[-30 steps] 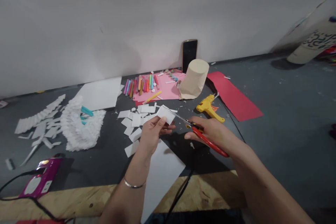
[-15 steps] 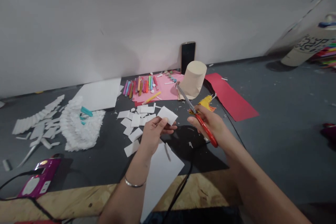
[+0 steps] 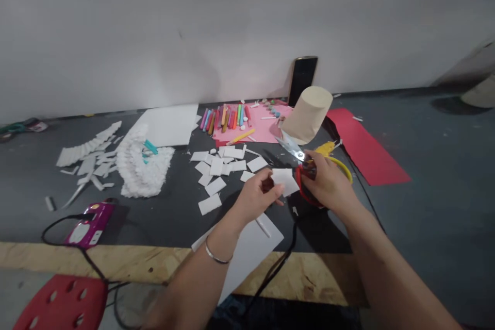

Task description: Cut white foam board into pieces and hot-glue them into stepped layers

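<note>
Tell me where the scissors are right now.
The scissors are in the right hand, just right of centre in the head view, below the beige cylinder and beside the white piece in the left hand.

Plain grey wall (image 3: 247, 20) behind dark tabletop (image 3: 436, 216); wood-chip front edge (image 3: 127, 263); red stool (image 3: 64, 308) below, left.

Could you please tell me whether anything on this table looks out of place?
The white sheet below the left hand looks slightly askew: it juts over the table's wooden front edge, with a loose white strip on top. White scraps also lie strewn on the dark tabletop. Nothing looks clearly spilled or damaged.
</note>
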The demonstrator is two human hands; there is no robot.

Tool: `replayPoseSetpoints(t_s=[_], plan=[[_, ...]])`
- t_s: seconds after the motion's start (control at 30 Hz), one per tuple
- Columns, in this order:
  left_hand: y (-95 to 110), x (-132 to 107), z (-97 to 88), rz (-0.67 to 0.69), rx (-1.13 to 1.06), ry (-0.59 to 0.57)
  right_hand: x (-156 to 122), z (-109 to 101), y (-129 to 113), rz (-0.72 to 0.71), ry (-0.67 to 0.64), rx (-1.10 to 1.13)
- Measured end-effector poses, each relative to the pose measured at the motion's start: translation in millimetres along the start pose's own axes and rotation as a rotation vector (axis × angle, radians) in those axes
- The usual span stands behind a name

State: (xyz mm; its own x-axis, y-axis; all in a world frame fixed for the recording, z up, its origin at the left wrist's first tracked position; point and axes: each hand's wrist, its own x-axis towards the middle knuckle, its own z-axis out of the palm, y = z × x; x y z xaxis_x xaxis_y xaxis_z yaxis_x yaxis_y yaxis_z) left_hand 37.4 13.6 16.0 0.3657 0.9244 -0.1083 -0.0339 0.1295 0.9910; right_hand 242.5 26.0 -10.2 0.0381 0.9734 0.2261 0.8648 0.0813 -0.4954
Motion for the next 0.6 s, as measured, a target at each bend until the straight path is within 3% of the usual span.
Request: replayPoseSetpoints(t_s=[0.13, 0.3, 0.47, 0.6], plan=[[2, -4, 2.5, -0.030, -0.066, -0.095, -2, 9, 2, -0.043, -0.026, -0.087], [11, -3, -3.3, 0.012, -0.184, -0.046, -3, 8, -2, -0.050, -0.030, -0.181], [32, -4, -21.3, 0.087, -0.312, 0.029, -2, 11, -2, -0.102, 0.003, -0.176], [56, -9, -39.2, 0.198, -0.324, -0.015, -3, 12, -3, -0.168, 0.016, -0.224]])
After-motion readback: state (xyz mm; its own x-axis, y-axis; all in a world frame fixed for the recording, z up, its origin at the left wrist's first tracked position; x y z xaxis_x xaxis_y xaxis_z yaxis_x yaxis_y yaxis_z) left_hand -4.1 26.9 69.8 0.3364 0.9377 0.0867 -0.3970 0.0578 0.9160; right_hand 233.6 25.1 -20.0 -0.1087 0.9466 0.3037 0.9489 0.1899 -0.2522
